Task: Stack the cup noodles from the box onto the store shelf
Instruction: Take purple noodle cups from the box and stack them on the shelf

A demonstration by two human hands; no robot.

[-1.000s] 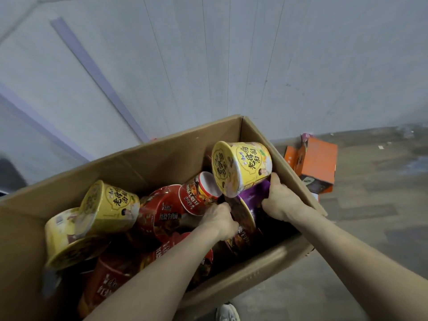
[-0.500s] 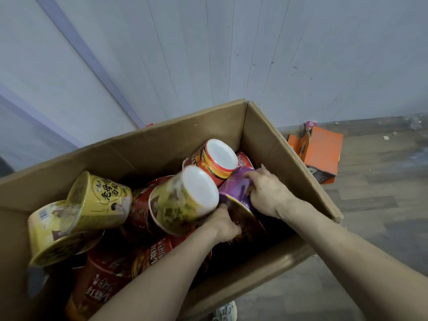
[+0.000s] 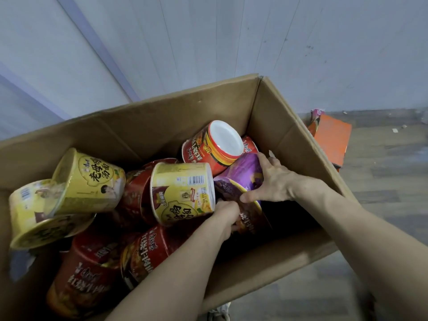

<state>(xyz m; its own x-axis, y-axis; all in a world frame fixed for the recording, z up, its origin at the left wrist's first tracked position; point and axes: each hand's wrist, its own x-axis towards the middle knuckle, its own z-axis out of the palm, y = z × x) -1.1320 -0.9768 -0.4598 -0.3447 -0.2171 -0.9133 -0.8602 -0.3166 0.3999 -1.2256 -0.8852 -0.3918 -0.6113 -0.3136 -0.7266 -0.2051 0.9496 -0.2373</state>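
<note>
An open cardboard box [image 3: 289, 126] holds several cup noodles lying in a jumble. A purple cup [image 3: 240, 174] lies on its side near the box's right wall. My right hand [image 3: 273, 181] grips its side, fingers over the top and thumb on its rim. My left hand [image 3: 225, 216] reaches in beside it with fingers curled on the purple cup's lower rim, partly hidden. A yellow cup [image 3: 183, 191] lies just left of my left hand. A red cup [image 3: 215, 147] with a white base sits behind the purple one. More yellow cups [image 3: 85, 181] and red cups [image 3: 92, 269] fill the left.
The box stands against a pale panelled wall [image 3: 208, 42]. An orange carton [image 3: 331, 140] lies on the wooden floor [image 3: 382, 181] to the right of the box. A shoe tip [image 3: 220, 311] shows below the box's near edge. No shelf is in view.
The yellow cup that stood on top of the purple one has tumbled down to the left. Both hands have closed on the purple cup, and the view has moved nearer.
</note>
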